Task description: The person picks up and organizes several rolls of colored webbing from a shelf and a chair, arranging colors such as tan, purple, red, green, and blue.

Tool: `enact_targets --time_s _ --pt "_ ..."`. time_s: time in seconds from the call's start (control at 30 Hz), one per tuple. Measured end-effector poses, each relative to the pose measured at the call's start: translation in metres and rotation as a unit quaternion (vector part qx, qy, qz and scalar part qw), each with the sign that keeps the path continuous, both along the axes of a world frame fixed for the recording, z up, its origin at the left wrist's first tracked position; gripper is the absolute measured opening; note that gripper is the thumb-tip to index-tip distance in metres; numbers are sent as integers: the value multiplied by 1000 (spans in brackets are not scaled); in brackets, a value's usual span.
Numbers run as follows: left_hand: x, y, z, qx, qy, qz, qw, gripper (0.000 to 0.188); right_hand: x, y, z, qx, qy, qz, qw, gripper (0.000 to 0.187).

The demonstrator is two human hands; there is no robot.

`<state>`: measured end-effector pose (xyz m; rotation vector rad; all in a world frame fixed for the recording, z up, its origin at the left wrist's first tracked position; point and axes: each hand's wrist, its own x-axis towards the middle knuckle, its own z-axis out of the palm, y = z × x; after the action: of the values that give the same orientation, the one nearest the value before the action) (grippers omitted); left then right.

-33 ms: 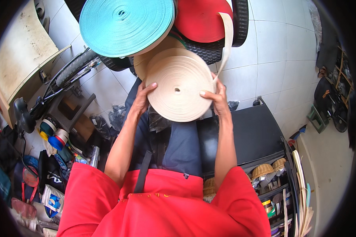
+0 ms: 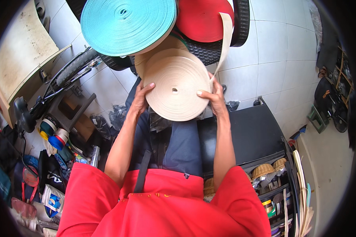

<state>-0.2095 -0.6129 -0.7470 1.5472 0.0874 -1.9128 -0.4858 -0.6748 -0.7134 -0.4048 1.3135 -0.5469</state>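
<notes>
Left hand (image 2: 140, 98) and right hand (image 2: 213, 98) grip a cream tape roll (image 2: 177, 85) by its edges, fingers curled; holding it level should keep the coils from slipping.

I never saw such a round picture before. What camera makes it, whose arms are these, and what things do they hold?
A wide fisheye camera on a person's head looks down, so straight edges bend. The arms are that person's own. The left hand and the right hand hold a big cream roll of flat strap by its edges, above the lap. Its loose end runs upward. Beyond it lie a turquoise roll and a red roll. A bicycle stands on the white tiled floor at the left.
</notes>
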Motion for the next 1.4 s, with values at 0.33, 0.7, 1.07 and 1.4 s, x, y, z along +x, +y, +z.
enact_targets --time_s 0.33,0.7,1.07,1.4 --pt "36 -25 -52 -93 -199 -5 976 58 72 17 -77 1 31 -14 999 79" --pt "40 -27 -75 -106 -371 -125 914 59 91 17 -81 -116 371 40 920 79" --pt "26 -23 -59 -119 -507 -176 835 74 59 -100 -101 -142 233 -63 960 67" --pt "-41 -54 -1 -462 -579 -325 588 62 44 -106 -38 -351 328 214 851 20"
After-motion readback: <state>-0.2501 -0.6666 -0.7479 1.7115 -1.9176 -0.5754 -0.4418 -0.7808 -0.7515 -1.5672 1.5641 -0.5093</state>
